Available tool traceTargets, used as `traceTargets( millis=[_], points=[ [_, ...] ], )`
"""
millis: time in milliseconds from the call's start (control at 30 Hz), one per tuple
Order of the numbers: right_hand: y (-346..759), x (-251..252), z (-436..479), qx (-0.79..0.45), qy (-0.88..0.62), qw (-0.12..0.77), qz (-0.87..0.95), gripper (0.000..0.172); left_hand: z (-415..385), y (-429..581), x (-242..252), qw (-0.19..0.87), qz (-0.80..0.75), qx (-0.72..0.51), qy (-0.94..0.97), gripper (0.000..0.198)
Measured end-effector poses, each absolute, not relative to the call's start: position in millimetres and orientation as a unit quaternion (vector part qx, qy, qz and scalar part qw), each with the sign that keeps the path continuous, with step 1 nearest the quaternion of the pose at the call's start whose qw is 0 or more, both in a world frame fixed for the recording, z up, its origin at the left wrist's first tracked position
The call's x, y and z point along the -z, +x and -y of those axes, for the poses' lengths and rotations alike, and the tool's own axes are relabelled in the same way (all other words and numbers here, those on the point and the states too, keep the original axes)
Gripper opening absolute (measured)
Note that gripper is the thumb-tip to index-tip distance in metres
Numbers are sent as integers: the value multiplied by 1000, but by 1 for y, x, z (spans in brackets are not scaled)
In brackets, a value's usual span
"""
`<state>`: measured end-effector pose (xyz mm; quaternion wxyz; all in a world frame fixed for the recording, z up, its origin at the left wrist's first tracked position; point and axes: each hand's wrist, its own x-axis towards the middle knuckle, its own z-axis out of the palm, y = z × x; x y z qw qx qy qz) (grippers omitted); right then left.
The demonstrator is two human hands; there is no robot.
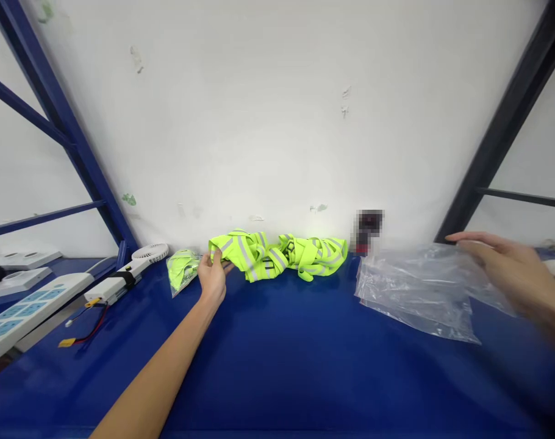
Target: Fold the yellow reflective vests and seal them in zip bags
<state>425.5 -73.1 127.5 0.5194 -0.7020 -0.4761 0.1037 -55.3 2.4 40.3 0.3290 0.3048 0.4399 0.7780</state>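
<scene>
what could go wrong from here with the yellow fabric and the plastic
The yellow fabric lies bunched with looped straps, so it might tangle if the left hand pulls its end.

The clear plastic looks thin and loose; the right hand beside it could crumple or drag it.

The loose wires on the blue tabletop might get snagged by the left forearm.

Left hand (pixel 213 275): bare, with slim fingers. Left forearm (pixel 168 360): bare throughout its visible length, narrow at the wrist, broadening towards the elbow. Right hand (pixel 508 259): bare, fingers slender. Right forearm (pixel 549 308): bare, outline blurred.
</scene>
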Motion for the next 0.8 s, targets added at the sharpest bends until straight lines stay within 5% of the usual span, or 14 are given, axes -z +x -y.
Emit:
traceTargets(
  millis=[167, 333, 500, 667, 800],
  points=[
    [470, -73, 43, -117, -748, 284, 588, 52, -8, -70, -26, 276, -614, -590, 446, 41],
    [462, -31, 44, 91, -732, 173, 652, 87, 3, -79, -32, 74, -692, -445, 563, 43],
    [449, -19, 45, 247, -616, 142, 735, 73, 10, -108, -46, -186, -747, -338, 542, 37],
    [460, -36, 35, 201, -579, 152, 775, 62, 8, -142, -31, -142, -803, -248, 523, 59],
    [444, -78, 44, 210, -572, 176, 773, 66, 8, -152, -24, -156, -794, -386, 443, 45]
  ],
)
